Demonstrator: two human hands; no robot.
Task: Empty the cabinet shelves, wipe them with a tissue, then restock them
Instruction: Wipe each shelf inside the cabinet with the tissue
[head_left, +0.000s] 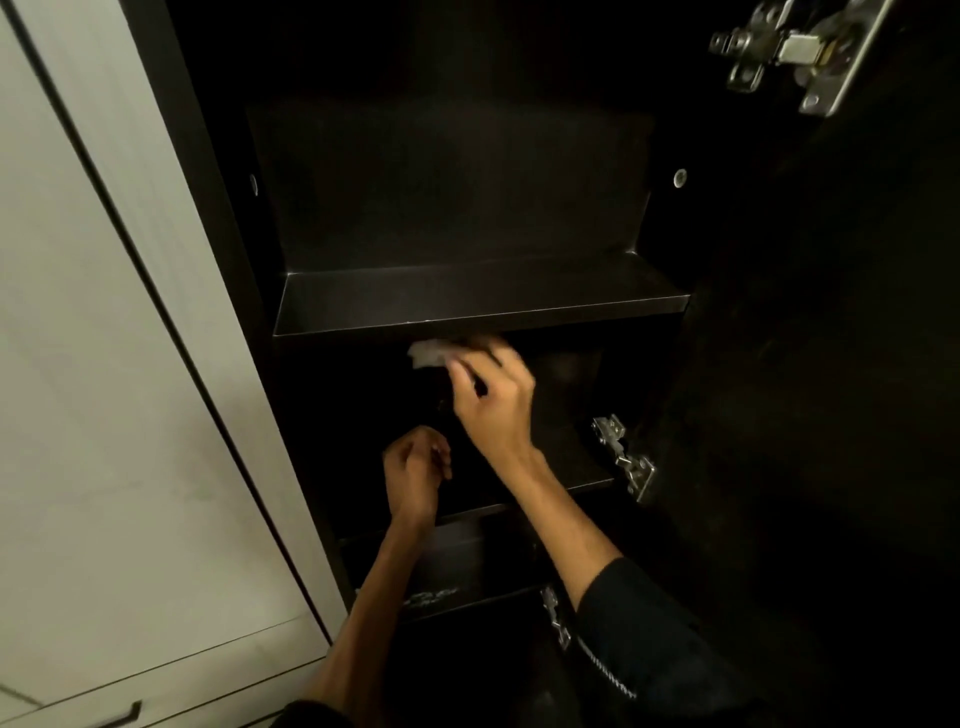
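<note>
Wiping is under way: the right hand, mid-frame, pinches one white tissue in its fingers just under the bare upper shelf, inside the compartment of the shelf below. The left hand hovers lower, fingers loosely curled, empty. Three shelves show, all cleared; next comes sweeping the tissue across the second shelf

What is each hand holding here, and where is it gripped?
The right hand pinches a crumpled tissue at its right end. The left hand is curled; contents cannot be told.
</note>
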